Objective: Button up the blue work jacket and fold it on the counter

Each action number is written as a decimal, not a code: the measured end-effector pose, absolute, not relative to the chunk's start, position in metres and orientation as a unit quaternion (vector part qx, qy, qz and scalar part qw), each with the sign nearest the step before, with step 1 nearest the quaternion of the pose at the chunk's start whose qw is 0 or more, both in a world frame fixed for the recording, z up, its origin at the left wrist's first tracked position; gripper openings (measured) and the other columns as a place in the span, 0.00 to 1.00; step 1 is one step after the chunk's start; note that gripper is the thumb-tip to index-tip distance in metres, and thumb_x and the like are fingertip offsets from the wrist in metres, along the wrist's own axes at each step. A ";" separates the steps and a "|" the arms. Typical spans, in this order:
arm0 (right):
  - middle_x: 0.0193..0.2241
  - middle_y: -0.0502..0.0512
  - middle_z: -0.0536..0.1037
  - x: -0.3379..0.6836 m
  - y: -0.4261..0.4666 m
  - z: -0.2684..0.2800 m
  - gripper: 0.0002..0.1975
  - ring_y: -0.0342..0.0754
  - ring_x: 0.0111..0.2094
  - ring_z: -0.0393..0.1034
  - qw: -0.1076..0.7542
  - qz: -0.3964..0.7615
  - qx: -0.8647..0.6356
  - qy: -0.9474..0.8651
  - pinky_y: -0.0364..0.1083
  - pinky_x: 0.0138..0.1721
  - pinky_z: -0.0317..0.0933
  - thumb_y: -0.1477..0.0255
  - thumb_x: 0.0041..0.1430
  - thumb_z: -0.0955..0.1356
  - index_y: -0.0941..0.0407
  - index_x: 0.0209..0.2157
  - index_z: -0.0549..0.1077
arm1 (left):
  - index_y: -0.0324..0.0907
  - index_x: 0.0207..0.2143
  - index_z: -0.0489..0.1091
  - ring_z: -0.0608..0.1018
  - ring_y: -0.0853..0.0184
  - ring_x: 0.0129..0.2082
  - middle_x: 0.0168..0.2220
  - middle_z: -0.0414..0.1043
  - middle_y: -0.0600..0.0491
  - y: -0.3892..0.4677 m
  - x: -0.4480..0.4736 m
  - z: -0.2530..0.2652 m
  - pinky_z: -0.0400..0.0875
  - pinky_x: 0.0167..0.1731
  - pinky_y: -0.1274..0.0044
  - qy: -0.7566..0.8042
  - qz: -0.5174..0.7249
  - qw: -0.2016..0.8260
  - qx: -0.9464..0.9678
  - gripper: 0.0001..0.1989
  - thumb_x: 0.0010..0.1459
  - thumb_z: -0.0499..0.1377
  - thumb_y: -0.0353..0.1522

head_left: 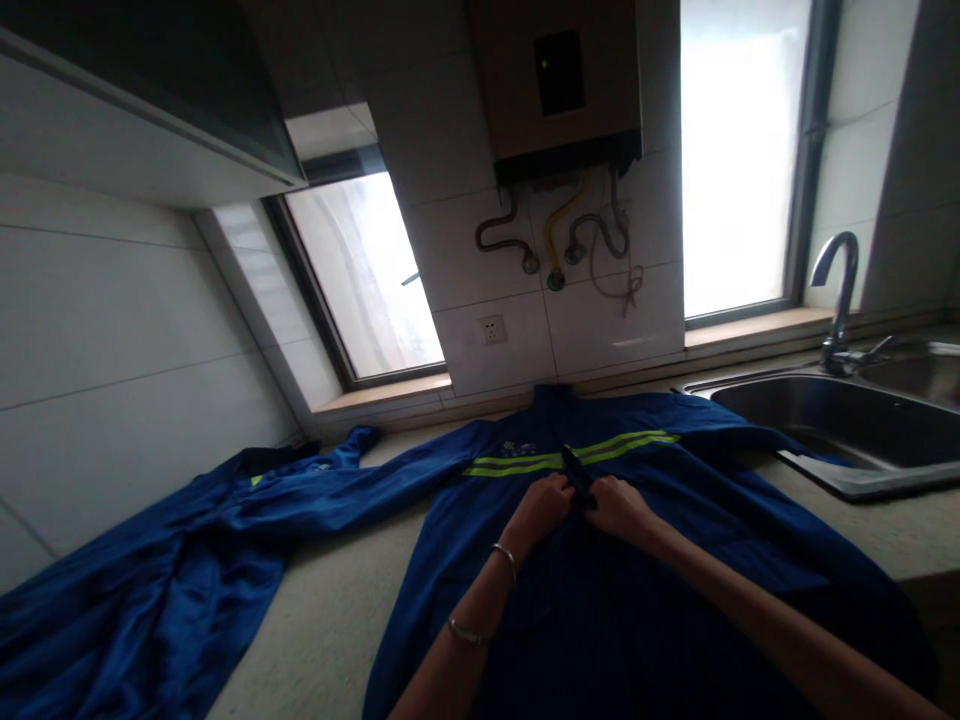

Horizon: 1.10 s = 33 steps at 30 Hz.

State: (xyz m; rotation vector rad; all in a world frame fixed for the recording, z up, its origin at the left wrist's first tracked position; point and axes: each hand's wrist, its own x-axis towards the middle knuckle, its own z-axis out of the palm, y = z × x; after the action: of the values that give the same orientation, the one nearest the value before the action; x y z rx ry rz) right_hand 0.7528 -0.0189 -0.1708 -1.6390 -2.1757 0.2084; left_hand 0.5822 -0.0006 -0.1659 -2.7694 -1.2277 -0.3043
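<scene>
A blue work jacket (465, 560) with yellow-green reflective stripes across its chest lies spread on the counter, collar toward the wall and sleeves out to both sides. At the middle of its front, just below the stripes, my left hand (545, 503) is closed on one edge of the front opening. Close beside it, my right hand (616, 508) pinches the opposite edge. Between my hands the dark cloth is slightly raised. Whether a button or zip sits in my fingers is hidden. Two bracelets circle my left forearm.
Another blue garment (172, 580) lies crumpled on the counter (322, 620) at left, touching the jacket's sleeve. At right is a steel sink (810, 410) with a faucet (841, 300); the other sleeve reaches its rim. A water heater (562, 80) with pipes hangs on the wall.
</scene>
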 end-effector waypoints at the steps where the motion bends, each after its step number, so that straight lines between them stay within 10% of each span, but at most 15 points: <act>1: 0.23 0.60 0.76 0.755 -0.015 -0.172 0.08 0.50 0.25 0.71 0.221 0.099 -0.582 -0.777 0.41 0.23 0.54 0.72 0.44 0.65 0.58 0.20 0.74 | 0.40 0.36 0.71 0.70 0.62 0.40 0.37 0.69 0.46 -0.002 0.583 -0.166 0.64 0.41 0.74 -0.394 -0.101 0.055 -0.912 0.10 0.55 0.52 0.25; 10: 0.20 0.49 0.73 0.769 0.004 -0.177 0.12 0.39 0.19 0.64 0.320 0.523 -0.451 -0.649 0.36 0.19 0.56 0.72 0.42 0.65 0.61 0.30 0.75 | 0.40 0.38 0.72 0.71 0.66 0.38 0.36 0.70 0.49 0.003 0.586 -0.175 0.64 0.39 0.77 -0.365 -0.223 -0.047 -0.903 0.12 0.54 0.52 0.24; 33: 0.20 0.47 0.71 0.761 0.004 -0.188 0.16 0.37 0.19 0.63 0.375 0.526 -0.408 -0.646 0.38 0.21 0.61 0.72 0.45 0.64 0.60 0.37 0.75 | 0.37 0.32 0.75 0.76 0.66 0.32 0.31 0.76 0.52 0.015 0.594 -0.190 0.67 0.33 0.79 -0.459 -0.393 -0.257 -0.755 0.11 0.47 0.54 0.27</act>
State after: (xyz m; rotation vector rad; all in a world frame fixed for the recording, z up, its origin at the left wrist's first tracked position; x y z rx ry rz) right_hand 0.7607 0.0038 -0.1882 -1.0438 -1.6526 1.3460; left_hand 0.5936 0.0149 -0.1899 -2.8584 -1.7371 -1.4886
